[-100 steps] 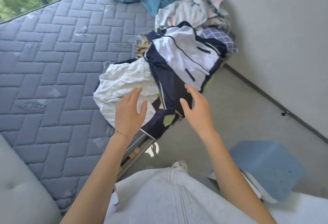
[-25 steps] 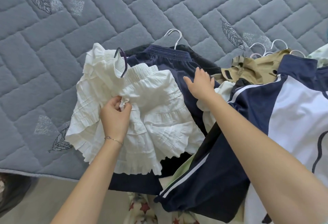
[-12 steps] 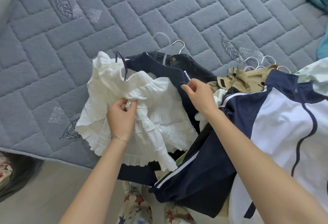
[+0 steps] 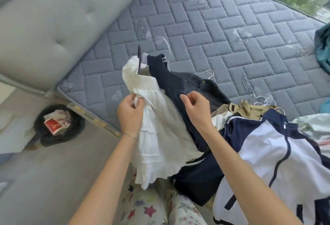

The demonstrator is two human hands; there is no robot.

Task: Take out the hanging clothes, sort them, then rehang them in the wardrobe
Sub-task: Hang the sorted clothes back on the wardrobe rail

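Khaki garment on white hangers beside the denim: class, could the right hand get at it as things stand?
Probably yes. The khaki garment lies partly uncovered just beside the right hand, nothing between them, though that hand must first release the dark navy garment it seems to pinch.

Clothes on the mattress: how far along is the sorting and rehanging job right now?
Taken out: everything lies on the mattress. In hand: the left hand grips the white skirt, and the right hand pinches the navy garment. Left: the navy-and-white jacket, the khaki piece, and all rehanging; no wardrobe shows.
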